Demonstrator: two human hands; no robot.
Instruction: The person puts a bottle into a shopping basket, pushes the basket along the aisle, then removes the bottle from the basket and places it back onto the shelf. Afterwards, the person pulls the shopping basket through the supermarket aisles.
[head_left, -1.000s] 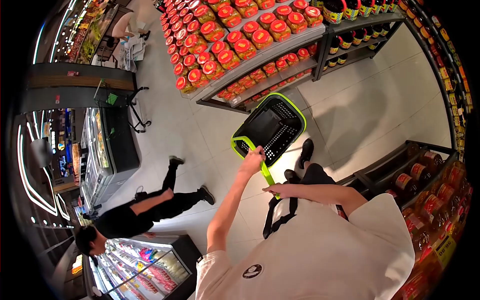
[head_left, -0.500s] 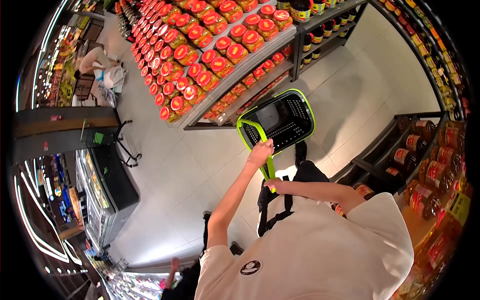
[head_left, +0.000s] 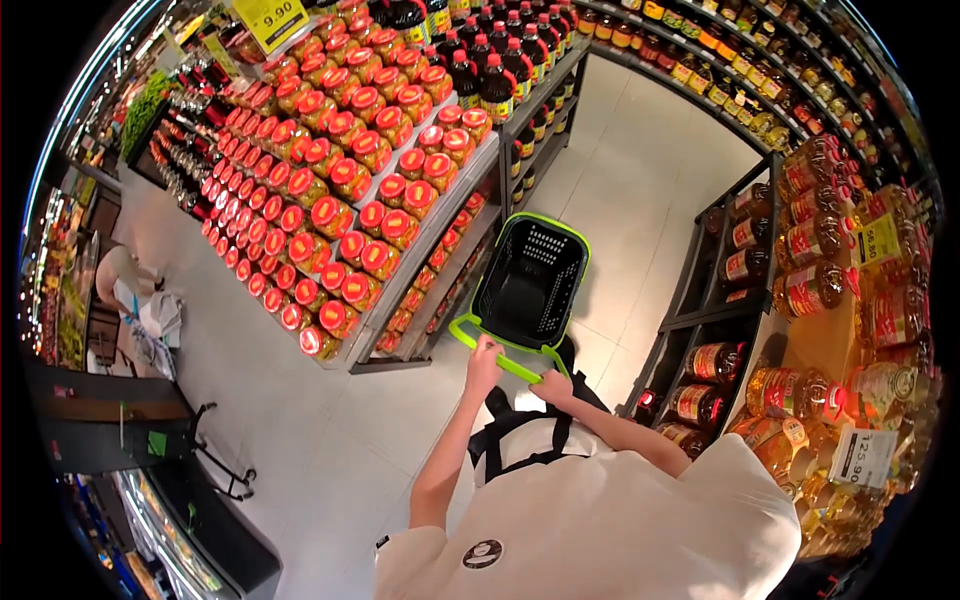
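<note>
Here we are in a shop aisle, and we have both hands working on one green handle (head_left: 517, 369), the bar of a black basket (head_left: 528, 285) that sits out in front of the body, with its open mouth turned up towards us. Our left hand (head_left: 484, 364) is closed around the bar on its left stretch, fingers curled over, and the left forearm runs almost straight forward from the pale sleeve. Our right hand (head_left: 551, 388) is wrapped around the bar too, nearer its right end, with that forearm slanting inward across the front of the pale shirt (head_left: 610, 520). The two fists stand slightly apart, a length of bare handle showing between them, the left one a touch further forward than the right. We see black straps (head_left: 562, 432) hanging at the waist, just behind the right hand. The basket lies between two displays: on our left, just beside it, shelving stacked with red-lidded jars (head_left: 340, 317), and on our right, further off across the pale floor (head_left: 625, 260), racks of large bottles (head_left: 808, 290). Whether the basket's base touches the floor, we cannot tell from this angle.
</note>
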